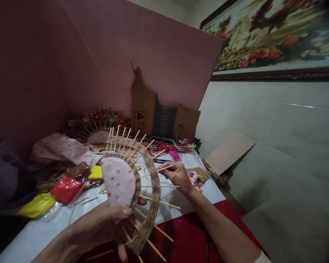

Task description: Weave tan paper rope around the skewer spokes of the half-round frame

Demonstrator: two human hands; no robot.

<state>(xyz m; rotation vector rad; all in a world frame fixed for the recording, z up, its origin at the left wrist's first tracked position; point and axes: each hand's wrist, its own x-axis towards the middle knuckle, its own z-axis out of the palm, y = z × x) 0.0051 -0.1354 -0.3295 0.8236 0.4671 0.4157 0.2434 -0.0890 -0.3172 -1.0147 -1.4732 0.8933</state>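
My left hand [106, 223] grips a half-round woven craft piece [155, 182] at its lower part, thumb on the front and fingers behind. The piece has a white fabric half-disc [118, 180] with red-pink dots, an inner band of brown twine and a wider outer twine band. Thin wooden sticks [170, 205] fan out through both bands. At the outer edge, my right hand [178, 176] is closed in a pinch beside the tip of one stick. What sits between those fingertips is too small to make out.
Behind stands a similar decorated fan piece [98, 137] near torn cardboard [144, 106]. Coloured pipe cleaners [178, 146] lie at the back. Dotted cloth [63, 148], red [68, 190] and yellow [40, 205] packets are at left. A board [229, 151] leans against the right wall.
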